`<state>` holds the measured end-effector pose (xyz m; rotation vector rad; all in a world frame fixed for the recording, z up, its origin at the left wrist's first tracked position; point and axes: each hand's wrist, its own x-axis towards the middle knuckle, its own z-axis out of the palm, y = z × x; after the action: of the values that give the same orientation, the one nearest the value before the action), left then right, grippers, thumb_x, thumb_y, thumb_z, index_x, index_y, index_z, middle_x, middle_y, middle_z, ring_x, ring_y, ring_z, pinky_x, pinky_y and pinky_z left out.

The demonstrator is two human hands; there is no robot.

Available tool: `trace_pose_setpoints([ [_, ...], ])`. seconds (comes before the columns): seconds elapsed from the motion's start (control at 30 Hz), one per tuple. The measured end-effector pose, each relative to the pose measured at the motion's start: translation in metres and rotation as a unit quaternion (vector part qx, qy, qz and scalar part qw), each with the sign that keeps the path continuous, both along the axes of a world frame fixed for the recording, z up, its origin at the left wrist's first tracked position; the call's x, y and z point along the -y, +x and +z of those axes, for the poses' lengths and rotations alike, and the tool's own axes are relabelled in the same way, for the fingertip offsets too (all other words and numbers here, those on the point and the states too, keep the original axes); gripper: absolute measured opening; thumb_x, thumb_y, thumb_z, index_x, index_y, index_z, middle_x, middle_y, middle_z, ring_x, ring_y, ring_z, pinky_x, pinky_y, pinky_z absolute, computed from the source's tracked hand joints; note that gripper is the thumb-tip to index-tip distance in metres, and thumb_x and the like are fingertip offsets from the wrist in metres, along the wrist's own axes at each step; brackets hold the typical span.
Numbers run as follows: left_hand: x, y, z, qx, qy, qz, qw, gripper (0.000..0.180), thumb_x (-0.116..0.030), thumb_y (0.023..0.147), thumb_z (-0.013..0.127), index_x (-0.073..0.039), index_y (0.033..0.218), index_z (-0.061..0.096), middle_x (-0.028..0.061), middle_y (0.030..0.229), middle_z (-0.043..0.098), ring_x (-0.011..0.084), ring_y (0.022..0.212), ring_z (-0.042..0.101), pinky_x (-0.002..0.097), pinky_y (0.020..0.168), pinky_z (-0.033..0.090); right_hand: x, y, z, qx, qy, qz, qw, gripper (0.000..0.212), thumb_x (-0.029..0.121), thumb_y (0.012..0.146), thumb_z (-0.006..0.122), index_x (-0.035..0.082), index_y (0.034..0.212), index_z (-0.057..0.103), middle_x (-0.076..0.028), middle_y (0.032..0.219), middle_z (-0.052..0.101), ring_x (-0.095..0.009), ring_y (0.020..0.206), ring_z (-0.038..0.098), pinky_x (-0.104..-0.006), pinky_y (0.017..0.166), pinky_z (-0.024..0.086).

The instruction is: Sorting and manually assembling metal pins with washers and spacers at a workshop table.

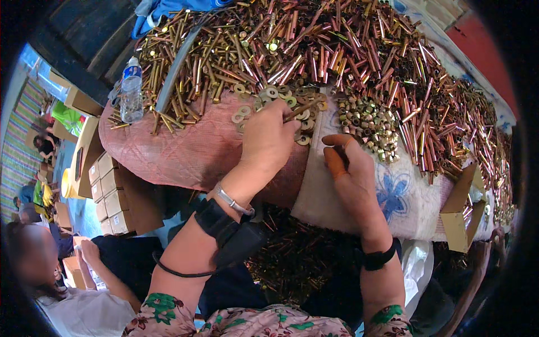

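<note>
My left hand (266, 137) is closed, its fingers pinching a long yellowish bolt (305, 108) that points to the right. Flat ring washers (241, 115) lie scattered around and under that hand on a pink woven sack (185, 143). My right hand (355, 174) hovers just right of it over a white cloth (323, 191). Orange covers sit on its thumb and forefinger, which are apart with nothing visible between them. Beyond the right hand is a heap of small brassy nuts (368, 123).
Yellowish bolts (179, 84) pile up at the far left, coppery metal tubes (359, 50) at the far right. A water bottle (132, 92) stands by the bolts. An open cardboard box (461, 216) is at the right edge. Small cartons (112, 191) and a person (90, 292) are at left.
</note>
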<state>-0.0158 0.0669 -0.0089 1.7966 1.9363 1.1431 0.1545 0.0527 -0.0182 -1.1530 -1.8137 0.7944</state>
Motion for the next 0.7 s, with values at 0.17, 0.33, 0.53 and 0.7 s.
trace_pose_setpoints([
  [0.17, 0.006, 0.006, -0.005, 0.227, -0.030, -0.027, 0.973, 0.011, -0.009, 0.079, 0.061, -0.001, 0.085, 0.059, 0.0027, 0.073, 0.057, 0.0108, 0.063, 0.051, 0.0258, 0.056, 0.041, -0.003, -0.004, -0.002, -0.114, -0.057, -0.002, 0.992, 0.016, 0.009, 0.083, 0.058, 0.001, 0.097, 0.057, -0.011, 0.080, 0.063, -0.018, 0.071, 0.060, -0.0288, 0.064, 0.047],
  [0.33, 0.031, 0.026, 0.006, 0.389, -0.140, -0.068, 0.908, 0.008, -0.011, 0.082, 0.060, -0.005, 0.085, 0.057, -0.0045, 0.068, 0.048, 0.0021, 0.054, 0.036, 0.0179, 0.044, 0.027, -0.002, 0.002, 0.005, -0.241, -0.219, 0.066, 0.943, 0.016, 0.010, 0.083, 0.060, 0.001, 0.097, 0.056, -0.004, 0.080, 0.061, -0.009, 0.071, 0.056, -0.0223, 0.062, 0.045],
  [0.53, 0.054, 0.034, 0.009, 0.488, -0.205, -0.082, 0.844, 0.011, -0.012, 0.088, 0.052, -0.004, 0.094, 0.055, -0.0022, 0.071, 0.048, 0.0025, 0.053, 0.035, 0.0173, 0.045, 0.028, -0.003, 0.012, -0.004, -0.220, -0.162, 0.043, 0.961, 0.016, 0.009, 0.084, 0.059, 0.001, 0.097, 0.055, -0.005, 0.081, 0.061, -0.011, 0.071, 0.058, -0.0227, 0.062, 0.046],
  [0.7, 0.066, 0.035, 0.005, 0.462, -0.251, -0.116, 0.843, 0.015, -0.013, 0.090, 0.046, -0.004, 0.099, 0.053, -0.0022, 0.068, 0.048, 0.0027, 0.051, 0.034, 0.0169, 0.045, 0.028, -0.007, 0.021, 0.006, -0.353, -0.177, -0.008, 0.919, 0.013, 0.006, 0.086, 0.054, 0.003, 0.099, 0.053, -0.008, 0.088, 0.061, -0.017, 0.079, 0.061, -0.0291, 0.069, 0.051],
])
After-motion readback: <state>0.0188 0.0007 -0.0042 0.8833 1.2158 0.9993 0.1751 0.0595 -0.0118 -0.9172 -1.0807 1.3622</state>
